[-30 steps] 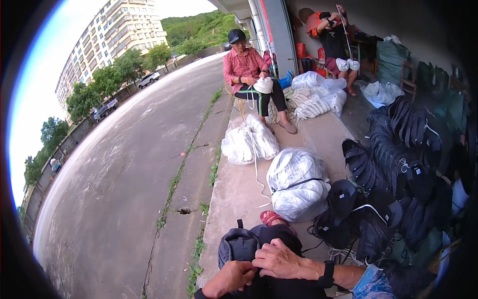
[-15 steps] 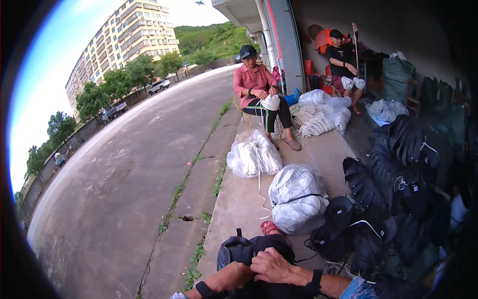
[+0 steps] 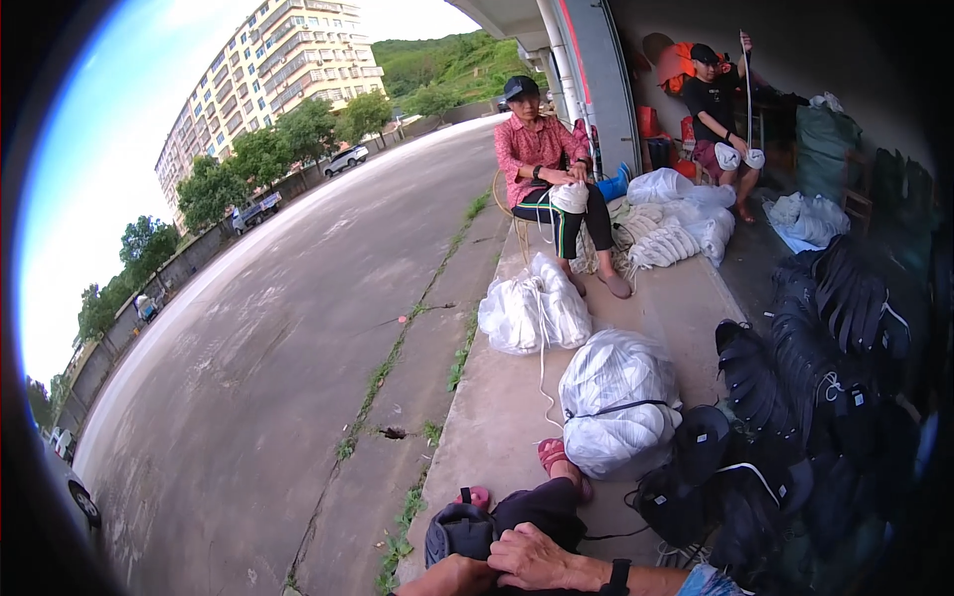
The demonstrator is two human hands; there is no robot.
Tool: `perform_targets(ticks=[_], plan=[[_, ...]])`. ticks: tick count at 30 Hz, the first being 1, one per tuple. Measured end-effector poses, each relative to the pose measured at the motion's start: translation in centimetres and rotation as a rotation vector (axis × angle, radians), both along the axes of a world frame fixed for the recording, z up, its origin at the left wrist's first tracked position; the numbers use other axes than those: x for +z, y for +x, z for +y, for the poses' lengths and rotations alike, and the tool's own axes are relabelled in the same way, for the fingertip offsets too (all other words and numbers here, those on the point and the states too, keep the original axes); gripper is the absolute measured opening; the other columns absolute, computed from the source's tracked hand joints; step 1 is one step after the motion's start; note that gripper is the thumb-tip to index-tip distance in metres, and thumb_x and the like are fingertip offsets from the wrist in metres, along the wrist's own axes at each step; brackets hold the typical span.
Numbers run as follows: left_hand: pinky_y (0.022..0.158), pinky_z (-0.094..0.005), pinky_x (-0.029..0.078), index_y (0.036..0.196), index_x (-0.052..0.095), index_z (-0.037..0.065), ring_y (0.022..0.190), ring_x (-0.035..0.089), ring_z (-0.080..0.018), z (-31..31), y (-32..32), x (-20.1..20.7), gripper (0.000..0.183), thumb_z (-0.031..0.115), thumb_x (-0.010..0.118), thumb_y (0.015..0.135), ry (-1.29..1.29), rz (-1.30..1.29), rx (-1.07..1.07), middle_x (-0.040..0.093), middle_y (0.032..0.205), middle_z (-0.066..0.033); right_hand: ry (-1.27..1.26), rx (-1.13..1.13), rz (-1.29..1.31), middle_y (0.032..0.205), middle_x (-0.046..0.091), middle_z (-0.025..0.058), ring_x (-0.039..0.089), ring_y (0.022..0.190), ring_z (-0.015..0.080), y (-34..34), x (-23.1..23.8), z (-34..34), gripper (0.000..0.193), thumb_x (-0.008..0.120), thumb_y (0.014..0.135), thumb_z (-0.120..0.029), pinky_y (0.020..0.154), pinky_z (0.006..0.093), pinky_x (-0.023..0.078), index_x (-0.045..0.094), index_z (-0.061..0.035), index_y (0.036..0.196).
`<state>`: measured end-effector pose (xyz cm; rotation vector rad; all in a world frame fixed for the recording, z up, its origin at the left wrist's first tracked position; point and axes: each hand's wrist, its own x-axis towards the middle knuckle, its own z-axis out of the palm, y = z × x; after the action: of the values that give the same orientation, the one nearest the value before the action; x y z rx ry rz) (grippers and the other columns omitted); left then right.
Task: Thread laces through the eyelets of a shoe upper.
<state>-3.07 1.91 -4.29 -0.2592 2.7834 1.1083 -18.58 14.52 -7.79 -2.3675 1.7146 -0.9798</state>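
At the lower edge my left hand (image 3: 459, 576) and my right hand (image 3: 537, 556) meet over my lap with fingers bent and pressed together. They are at the near side of a black cap (image 3: 460, 533), which has a short strap sticking up at its far end. Both hands appear to grip the cap's near edge, though the fingertips and any small piece between them are hidden. My dark trouser leg (image 3: 545, 509) lies behind the hands, ending in a foot in a red sandal (image 3: 553, 455).
A full white plastic bag (image 3: 618, 422) tied with black cord stands ahead. Stacked black caps (image 3: 755, 382) with white cords fill the right. Beyond are smaller white bags (image 3: 535, 313), a seated person in a pink shirt (image 3: 542, 149) and another in black (image 3: 717, 111). Cracked pavement (image 3: 288, 368) extends left.
The view has swung left, so the scene sits further right and a parked car shows at the left rim. The person in pink has lowered their hands. My hands remain together by the cap.
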Motion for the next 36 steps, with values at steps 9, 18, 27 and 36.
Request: perform_targets(ticks=[9, 18, 27, 36], plan=[[0.049, -0.0427, 0.046, 0.075, 0.064, 0.008, 0.053, 0.061, -0.0307, -2.2, 0.9, -3.3, 0.017, 0.023, 0.059, 0.083, -0.241, 0.008, -0.083, 0.062, 0.061, -0.0129, -0.041, -0.047, 0.042, 0.086, 0.053, 0.0031, 0.051, 0.089, 0.0222, 0.8, -0.7, -1.2, 0.030, 0.075, 0.063, -0.033, 0.078, 0.0401, 0.039, 0.059, -0.0141, 0.081], [0.050, -0.0437, 0.046, 0.073, 0.058, 0.009, 0.055, 0.061, -0.0324, -2.4, 1.3, 1.7, 0.014, 0.019, 0.059, 0.082, -0.486, 0.038, -0.071, 0.054, 0.056, -0.0144, -0.006, -0.055, 0.010, 0.085, 0.053, 0.0039, 0.051, 0.087, 0.0227, 1.3, 0.1, -1.9, 0.026, 0.070, 0.070, -0.035, 0.077, 0.0404, 0.038, 0.060, -0.0136, 0.080], [0.060, -0.0376, 0.050, 0.095, 0.065, 0.006, 0.069, 0.066, -0.0319, -1.1, 3.0, 4.5, 0.017, 0.022, 0.060, 0.090, 0.245, 0.202, 0.364, 0.065, 0.075, -0.0175, 0.033, -0.142, -0.140, 0.083, 0.056, 0.0054, 0.053, 0.084, 0.0248, 3.1, -0.8, -3.5, 0.022, 0.068, 0.076, -0.032, 0.076, 0.0405, 0.038, 0.063, -0.0111, 0.081], [0.058, -0.0412, 0.046, 0.085, 0.058, 0.002, 0.066, 0.057, -0.0365, -1.0, 4.6, 2.1, 0.010, 0.012, 0.059, 0.088, 0.215, 0.407, 0.266, 0.056, 0.072, -0.0173, 0.171, -0.147, -0.810, 0.089, 0.057, 0.0023, 0.055, 0.083, 0.0112, -0.5, 5.0, -8.1, 0.015, 0.058, 0.095, -0.016, 0.075, 0.0233, 0.043, 0.060, -0.0018, 0.092]])
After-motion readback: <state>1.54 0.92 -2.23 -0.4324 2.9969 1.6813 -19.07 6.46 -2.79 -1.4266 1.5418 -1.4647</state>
